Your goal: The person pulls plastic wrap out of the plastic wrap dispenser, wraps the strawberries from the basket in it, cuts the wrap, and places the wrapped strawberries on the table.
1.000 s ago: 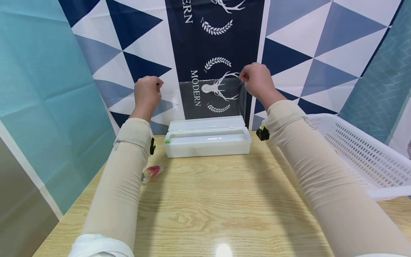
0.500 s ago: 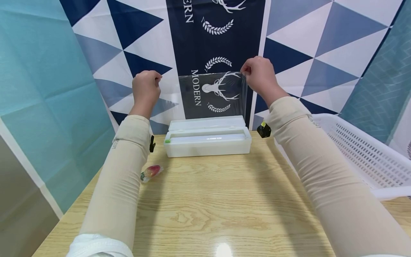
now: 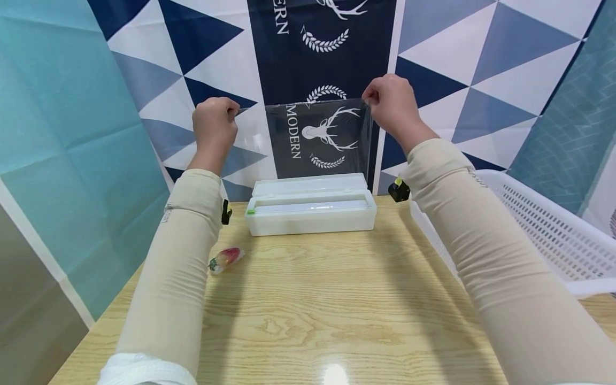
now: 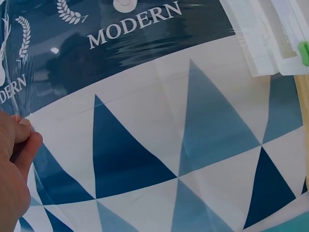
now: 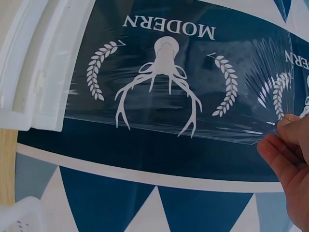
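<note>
A clear plastic film (image 3: 317, 128) stretches upward from an open white box (image 3: 313, 216) on the wooden table. The left hand (image 3: 214, 128) pinches its upper left corner, and the right hand (image 3: 393, 107) pinches the upper right corner, slightly higher. In the left wrist view, thumb and finger of the left hand (image 4: 17, 159) meet on the film's edge. The right wrist view shows creases in the film (image 5: 193, 82) fanning out from the fingertips of the right hand (image 5: 289, 159). The box's lid (image 3: 310, 184) is tilted back behind it.
A small red and yellow item in clear wrapping (image 3: 226, 259) lies on the table (image 3: 308, 299) beside the left forearm. To the right, partly behind the right forearm, is a white perforated basket (image 3: 553, 230). Patterned cloth (image 3: 332, 59) hangs behind the box.
Both hands have risen and moved slightly apart, drawing the film's top edge higher above the box. The box and the wrapped item have stayed in place.
</note>
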### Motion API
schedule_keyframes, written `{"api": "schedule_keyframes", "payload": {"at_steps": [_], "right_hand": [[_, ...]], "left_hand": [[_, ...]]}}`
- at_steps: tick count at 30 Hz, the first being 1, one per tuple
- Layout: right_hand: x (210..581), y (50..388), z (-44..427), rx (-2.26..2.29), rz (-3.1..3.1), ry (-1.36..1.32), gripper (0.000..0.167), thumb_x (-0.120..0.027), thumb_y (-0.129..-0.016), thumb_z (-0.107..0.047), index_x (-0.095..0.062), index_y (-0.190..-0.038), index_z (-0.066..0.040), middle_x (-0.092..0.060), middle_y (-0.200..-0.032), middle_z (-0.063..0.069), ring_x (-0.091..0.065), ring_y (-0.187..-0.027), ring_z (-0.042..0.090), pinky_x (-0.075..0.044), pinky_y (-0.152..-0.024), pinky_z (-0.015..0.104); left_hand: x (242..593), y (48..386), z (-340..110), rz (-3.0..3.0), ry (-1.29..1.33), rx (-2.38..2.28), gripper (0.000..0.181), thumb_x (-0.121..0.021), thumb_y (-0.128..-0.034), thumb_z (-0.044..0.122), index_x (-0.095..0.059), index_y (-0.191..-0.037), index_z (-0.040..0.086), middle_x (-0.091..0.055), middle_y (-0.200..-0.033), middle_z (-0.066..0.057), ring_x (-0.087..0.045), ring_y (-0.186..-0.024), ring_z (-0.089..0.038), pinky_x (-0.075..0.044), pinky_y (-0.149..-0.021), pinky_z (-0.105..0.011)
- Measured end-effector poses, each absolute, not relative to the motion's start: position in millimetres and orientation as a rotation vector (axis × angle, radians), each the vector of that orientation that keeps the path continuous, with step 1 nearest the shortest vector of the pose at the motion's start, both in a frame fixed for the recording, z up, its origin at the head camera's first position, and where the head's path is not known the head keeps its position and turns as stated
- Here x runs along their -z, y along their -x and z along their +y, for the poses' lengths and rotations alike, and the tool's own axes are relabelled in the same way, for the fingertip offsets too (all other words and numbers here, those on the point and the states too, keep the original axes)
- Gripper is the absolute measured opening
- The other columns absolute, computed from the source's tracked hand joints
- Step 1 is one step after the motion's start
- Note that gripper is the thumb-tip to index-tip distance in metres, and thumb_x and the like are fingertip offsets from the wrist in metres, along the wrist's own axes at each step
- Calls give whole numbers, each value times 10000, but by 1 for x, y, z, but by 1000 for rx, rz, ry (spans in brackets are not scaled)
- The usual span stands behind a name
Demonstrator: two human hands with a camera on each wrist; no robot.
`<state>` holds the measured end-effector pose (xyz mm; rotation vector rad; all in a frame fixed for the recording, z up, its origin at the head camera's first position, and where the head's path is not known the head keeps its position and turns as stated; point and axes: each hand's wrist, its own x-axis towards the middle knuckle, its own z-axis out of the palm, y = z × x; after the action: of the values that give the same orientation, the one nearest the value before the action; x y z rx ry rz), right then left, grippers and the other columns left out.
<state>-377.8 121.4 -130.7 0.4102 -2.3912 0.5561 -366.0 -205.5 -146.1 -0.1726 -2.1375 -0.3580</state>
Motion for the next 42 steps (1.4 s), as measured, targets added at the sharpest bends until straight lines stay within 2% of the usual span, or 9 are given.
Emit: {"api": "schedule_keyframes", "payload": {"at_steps": [9,17,24,29,34,42], "right_hand": [[129,367,126,-504,-2387,-473,239,-484,-988,-26,-688,-1101,28,-601,-1094,187,-520,-1055,329,-458,-917,439],[133,341,133,-477,-2349,-577,209,-530,-980,-48,-709,-1068,14,-616,-1058,171,-534,-982,310,-468,-858,419],[141,315,147,-414,-2295,-703,186,-565,-951,-39,-742,-989,0,-652,-982,139,-555,-882,263,-453,-775,376],[152,295,156,-421,-2286,-803,149,-603,-901,-27,-744,-945,-10,-666,-953,126,-595,-871,255,-506,-778,401],[171,274,163,-429,-2334,-884,119,-636,-865,-9,-731,-927,-45,-690,-907,57,-633,-810,179,-507,-716,308],[208,249,172,-434,-2253,-1148,232,-711,-750,87,-710,-868,-112,-670,-824,-57,-579,-721,66,-483,-604,211]], "left_hand": [[138,346,-207,-2197,209,296,231,-558,-934,-29,-733,-1081,4,-706,-1096,-139,-635,-1083,-274,-483,-966,-339],[130,311,-213,-2379,227,314,249,-536,-950,7,-740,-1091,31,-708,-1103,-125,-626,-1072,-298,-457,-998,-396],[133,278,-218,-2486,321,395,208,-572,-950,27,-745,-1065,35,-710,-1075,-144,-630,-1004,-307,-523,-887,-424],[146,260,-222,-2469,462,400,160,-613,-918,-1,-752,-996,17,-717,-1005,-156,-641,-914,-297,-547,-816,-425],[163,242,-230,-2435,631,381,115,-666,-875,-13,-767,-914,29,-726,-890,-117,-645,-775,-227,-548,-718,-392],[198,218,-241,-2438,924,474,127,-729,-805,-57,-767,-841,58,-702,-781,-18,-610,-672,-98,-547,-630,-284]]}}
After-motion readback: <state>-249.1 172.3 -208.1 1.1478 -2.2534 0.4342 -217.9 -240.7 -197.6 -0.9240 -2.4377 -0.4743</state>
